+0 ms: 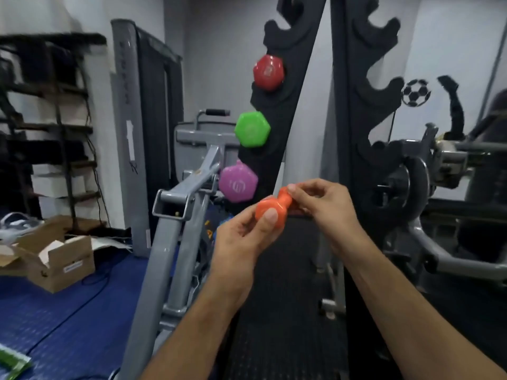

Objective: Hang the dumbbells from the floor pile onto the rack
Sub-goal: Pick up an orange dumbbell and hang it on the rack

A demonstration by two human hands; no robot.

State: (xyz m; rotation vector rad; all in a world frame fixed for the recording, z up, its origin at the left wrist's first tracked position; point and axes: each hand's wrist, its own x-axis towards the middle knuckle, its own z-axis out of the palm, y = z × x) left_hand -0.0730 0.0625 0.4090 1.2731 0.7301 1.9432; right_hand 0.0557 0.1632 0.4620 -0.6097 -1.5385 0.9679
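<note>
Both hands are clamped on one orange dumbbell (270, 211), held level in front of the rack (274, 111) just below its lowest filled cradle. The left hand (241, 239) pinches the near head with thumb on top; the right hand (321, 201) wraps the grip bar, hiding the far head.

Three dumbbells already hang on the left upright: red (268, 72), green (252, 129), purple (238, 182), top to bottom. The cradles above the red one, and those visible on the right upright (365, 105), look empty.

Risks, as judged:
- The left-hand hold is a fingertip pinch on a glossy head — a slip would drop the weight onto the black mat (282, 311) or the feet below.
- The purple head sits just beside the orange one; lifting carelessly could knock it from its cradle.
- Whether a free cradle exists below the purple one cannot be told; the hands cover it.

Clearance: the grey machine frame (175, 204) crowds the left side closely. Open room lies above and toward the person.
</note>
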